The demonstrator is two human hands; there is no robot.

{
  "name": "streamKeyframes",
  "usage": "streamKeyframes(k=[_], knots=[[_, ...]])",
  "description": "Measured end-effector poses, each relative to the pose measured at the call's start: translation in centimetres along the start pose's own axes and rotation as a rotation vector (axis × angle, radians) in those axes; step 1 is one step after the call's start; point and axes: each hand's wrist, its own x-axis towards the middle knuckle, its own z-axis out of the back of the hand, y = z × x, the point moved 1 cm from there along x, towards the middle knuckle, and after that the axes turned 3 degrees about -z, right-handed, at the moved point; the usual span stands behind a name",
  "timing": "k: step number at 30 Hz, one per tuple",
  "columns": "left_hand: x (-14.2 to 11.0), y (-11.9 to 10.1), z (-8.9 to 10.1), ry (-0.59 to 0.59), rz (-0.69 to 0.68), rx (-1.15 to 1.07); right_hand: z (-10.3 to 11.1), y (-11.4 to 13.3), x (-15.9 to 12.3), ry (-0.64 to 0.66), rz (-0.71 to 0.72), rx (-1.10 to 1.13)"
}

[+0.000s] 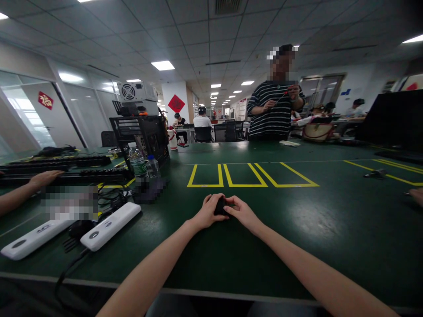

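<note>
A small dark, rounded object [220,205] is held between my two hands, low over the green table [264,259]. Its kind cannot be made out. My left hand [209,210] wraps round its left side, thumb towards me and fingers over the far side. From the right, my right hand [240,211] is closed with thumb and fingertips on the object's right edge. Beyond my hands, yellow tape outlines [230,176] mark three bays on the table top.
On the left lie white power strips [110,226], cables, plastic bottles [137,160], an open computer case [142,132] and keyboards [86,176]. Another person's arm [29,189] reaches in there. A person in a striped shirt [272,110] stands across the table. A dark monitor [393,121] stands right.
</note>
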Motion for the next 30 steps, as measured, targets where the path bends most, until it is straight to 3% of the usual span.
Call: streamKeyframes(k=[9, 19, 30], knots=[[0.0, 0.0, 0.2, -0.008, -0.005, -0.03, -0.3, 0.1, -0.2, 0.003, 0.009, 0.038], [0.1, 0.2, 0.0, -0.016, -0.009, -0.018, 0.2, -1.7, 1.3, -0.113, 0.013, -0.067], [0.1, 0.1, 0.2, 0.0, -0.01, -0.049, 0.5, -0.3, 0.4, 0.079, 0.034, -0.004]])
